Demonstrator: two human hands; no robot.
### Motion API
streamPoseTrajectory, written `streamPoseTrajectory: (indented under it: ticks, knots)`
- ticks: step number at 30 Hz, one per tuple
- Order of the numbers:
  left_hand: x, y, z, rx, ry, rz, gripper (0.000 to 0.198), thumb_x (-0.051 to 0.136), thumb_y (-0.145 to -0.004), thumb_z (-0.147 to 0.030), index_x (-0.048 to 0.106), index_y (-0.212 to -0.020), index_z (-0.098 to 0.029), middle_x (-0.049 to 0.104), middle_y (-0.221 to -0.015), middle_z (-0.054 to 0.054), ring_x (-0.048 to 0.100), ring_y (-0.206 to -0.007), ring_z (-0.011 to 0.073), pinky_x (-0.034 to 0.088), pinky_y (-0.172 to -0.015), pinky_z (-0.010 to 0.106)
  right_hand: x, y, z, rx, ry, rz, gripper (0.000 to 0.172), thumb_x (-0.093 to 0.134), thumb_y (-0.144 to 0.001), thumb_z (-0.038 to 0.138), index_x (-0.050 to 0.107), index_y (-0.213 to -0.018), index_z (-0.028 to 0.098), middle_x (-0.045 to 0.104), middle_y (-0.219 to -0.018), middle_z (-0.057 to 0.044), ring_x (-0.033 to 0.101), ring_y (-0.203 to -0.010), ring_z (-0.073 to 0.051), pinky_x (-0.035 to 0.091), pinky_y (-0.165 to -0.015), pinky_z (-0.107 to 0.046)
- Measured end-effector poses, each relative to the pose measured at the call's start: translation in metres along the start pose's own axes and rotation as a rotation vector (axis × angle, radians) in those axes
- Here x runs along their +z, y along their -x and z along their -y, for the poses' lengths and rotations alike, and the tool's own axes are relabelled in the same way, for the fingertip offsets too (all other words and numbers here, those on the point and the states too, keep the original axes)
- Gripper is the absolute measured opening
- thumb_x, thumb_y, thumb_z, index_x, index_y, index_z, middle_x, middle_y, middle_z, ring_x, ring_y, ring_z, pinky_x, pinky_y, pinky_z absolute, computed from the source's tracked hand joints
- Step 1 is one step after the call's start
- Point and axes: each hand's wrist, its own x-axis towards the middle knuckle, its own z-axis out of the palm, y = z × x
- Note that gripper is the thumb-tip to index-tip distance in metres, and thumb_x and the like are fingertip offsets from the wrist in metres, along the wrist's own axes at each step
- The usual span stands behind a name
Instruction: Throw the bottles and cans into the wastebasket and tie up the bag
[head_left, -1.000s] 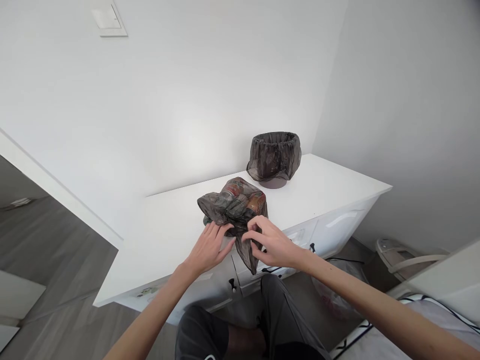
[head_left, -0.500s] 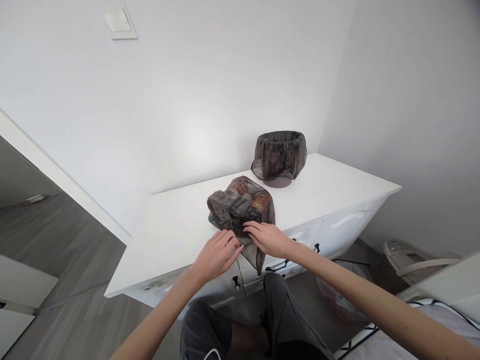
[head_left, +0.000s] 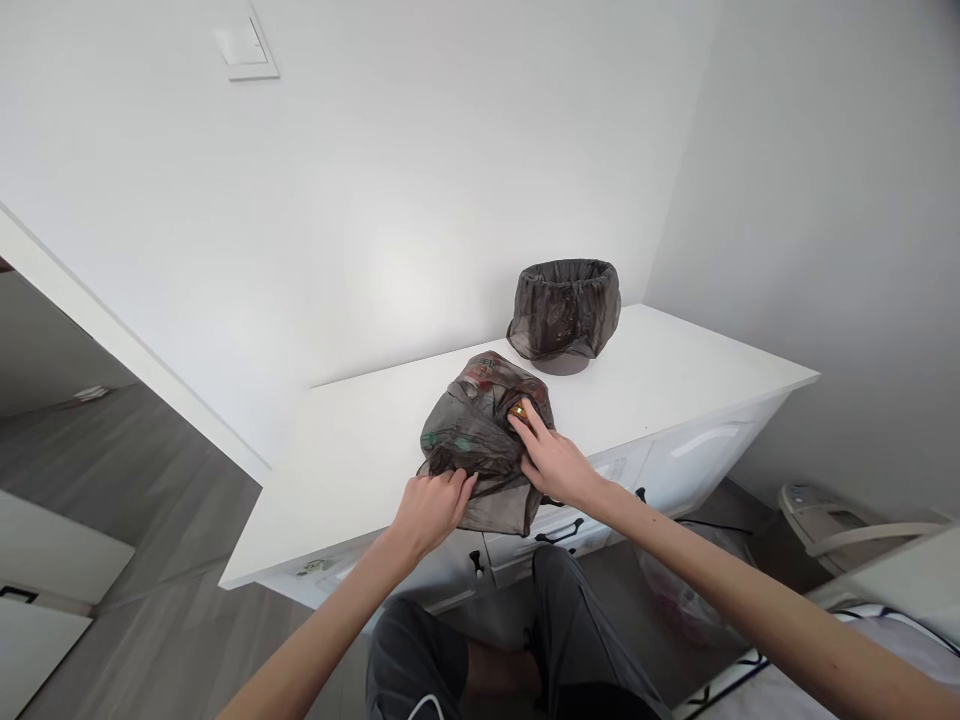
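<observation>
A thin, dark, see-through plastic bag (head_left: pixel 469 425) lies bunched near the front edge of the white cabinet top (head_left: pixel 352 440). Red and green printed packages show faintly through it. My left hand (head_left: pixel 433 510) pinches the bag's near edge, fingers curled. At the bag's right side, the fingers of my right hand (head_left: pixel 556 462) are in its opening, gripping a shiny orange-gold item (head_left: pixel 517 409); most of that item is hidden by the bag and fingers. Behind stands a round brown bin (head_left: pixel 561 365), its rim covered by a dark bin liner (head_left: pixel 566 310).
White walls rise behind and to the right of the cabinet. Drawers with black handles (head_left: pixel 559 532) face my knees. On the floor at right are a clear plastic bag (head_left: pixel 690 600) and a pale appliance (head_left: pixel 821 515). A light switch (head_left: pixel 251 45) is on the wall.
My right hand has moved up and right into the bag's opening, exposing the orange-gold item. My left hand has taken hold of the near edge, and the bag has spread out.
</observation>
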Motion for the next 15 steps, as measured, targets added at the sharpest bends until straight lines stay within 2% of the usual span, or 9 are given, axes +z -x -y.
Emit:
streamPoseTrajectory:
  ticks: [2, 5, 8, 12, 15]
  knots:
    - [-0.001, -0.003, -0.011, 0.032, -0.004, -0.073, 0.045, 0.031, -0.109, -0.044, 0.066, -0.090, -0.023, 0.066, -0.078, 0.010, 0.068, -0.086, 0.0280, 0.051, -0.077, 0.039, 0.001, -0.004, -0.003, -0.005, -0.030, -0.035, 0.073, 0.054, -0.089, 0.020, 0.037, -0.160, 0.012, 0.010, -0.174, -0.023, 0.068, -0.112, -0.037, 0.056, -0.090, -0.050]
    - [0.001, -0.018, -0.029, 0.131, -0.042, -0.147, 0.036, 0.033, -0.108, -0.034, 0.065, -0.096, -0.022, 0.066, -0.093, 0.013, 0.064, -0.096, 0.0295, 0.051, -0.086, 0.045, -0.002, -0.009, -0.005, -0.074, -0.095, -0.103, 0.077, 0.058, -0.088, 0.022, 0.035, -0.161, 0.016, 0.014, -0.175, -0.019, 0.055, -0.134, -0.041, 0.050, -0.104, -0.054]
    - [0.005, -0.035, -0.032, 0.135, -0.099, -0.164, 0.025, 0.039, -0.104, -0.022, 0.064, -0.105, -0.020, 0.064, -0.108, 0.015, 0.060, -0.105, 0.0316, 0.050, -0.093, 0.050, -0.006, -0.012, -0.007, -0.151, -0.124, -0.161, 0.075, 0.056, -0.089, 0.019, 0.035, -0.161, 0.018, 0.020, -0.173, -0.018, 0.037, -0.150, -0.039, 0.040, -0.117, -0.056]
    - [0.008, -0.049, -0.003, 0.019, -0.094, -0.202, 0.026, 0.044, -0.098, -0.016, 0.063, -0.116, -0.019, 0.061, -0.120, 0.017, 0.055, -0.119, 0.0347, 0.044, -0.105, 0.055, -0.007, -0.020, -0.016, -0.166, -0.132, -0.208, 0.078, 0.053, -0.092, 0.020, 0.025, -0.165, 0.022, 0.017, -0.174, -0.016, 0.018, -0.160, -0.037, 0.031, -0.124, -0.059]
    - [0.006, -0.058, 0.029, -0.148, -0.080, -0.230, 0.027, 0.044, -0.102, -0.029, 0.065, -0.114, -0.016, 0.063, -0.116, 0.020, 0.056, -0.120, 0.0383, 0.041, -0.107, 0.060, 0.001, -0.030, -0.026, -0.104, -0.142, -0.182, 0.084, 0.056, -0.094, 0.027, 0.017, -0.168, 0.024, 0.007, -0.176, -0.017, 0.012, -0.161, -0.041, 0.028, -0.124, -0.062]
